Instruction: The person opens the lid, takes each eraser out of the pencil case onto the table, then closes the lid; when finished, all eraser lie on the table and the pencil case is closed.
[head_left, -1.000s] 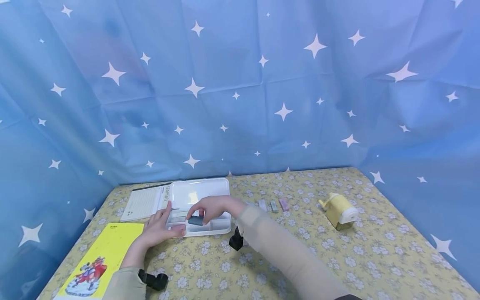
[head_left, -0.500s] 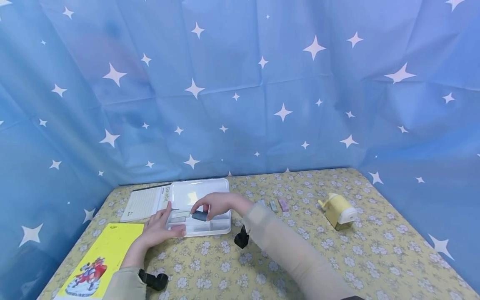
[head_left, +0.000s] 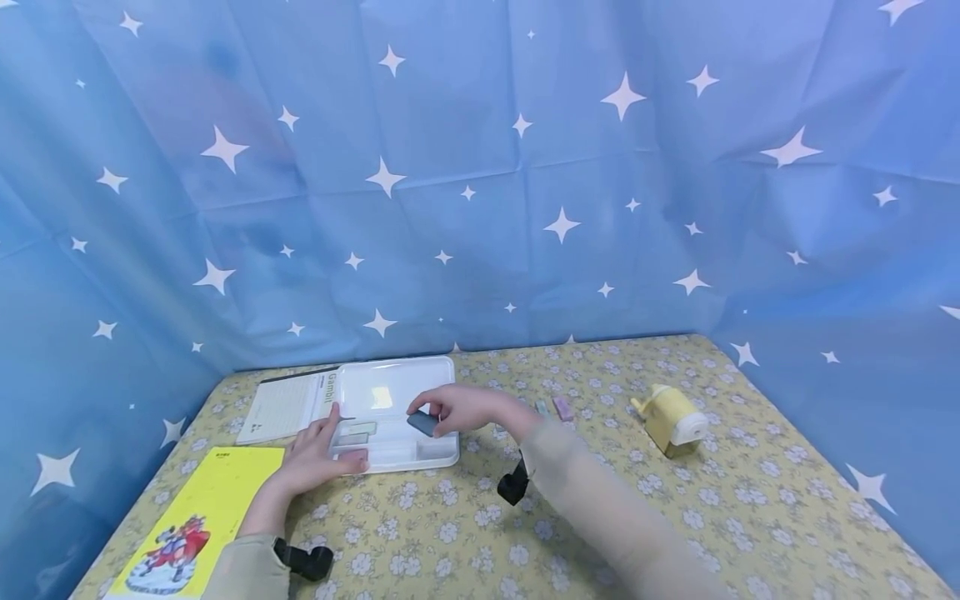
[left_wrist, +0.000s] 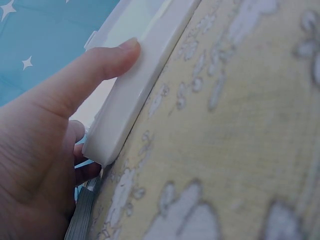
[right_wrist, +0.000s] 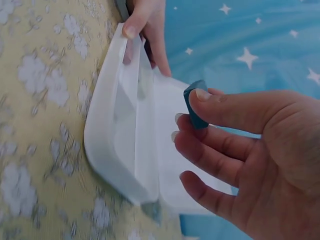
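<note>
An open white plastic pencil case (head_left: 393, 452) lies on the table with its lid (head_left: 408, 390) folded back. My left hand (head_left: 309, 458) grips its left end, with the thumb (left_wrist: 107, 61) over the front wall and the fingers round the far side. Above the case's right part, my right hand (head_left: 471, 408) pinches a dark teal eraser (right_wrist: 198, 106) between thumb and fingertips. Inside the case's left compartments sit a pale green eraser (head_left: 360, 428) and a greyish one (head_left: 352, 439). A pink piece behind the left thumb is mostly hidden.
Right of the case lie a small green eraser (head_left: 542, 407) and a purple one (head_left: 562, 408). A yellow crank pencil sharpener (head_left: 671, 421) stands farther right. At left are a lined notebook (head_left: 281, 407) and a yellow book (head_left: 217, 492). A starry blue curtain (head_left: 480, 208) hangs behind.
My right hand has lifted the dark teal eraser from the case's compartment and moved it right and slightly back. My left hand stays at the case's left end.
</note>
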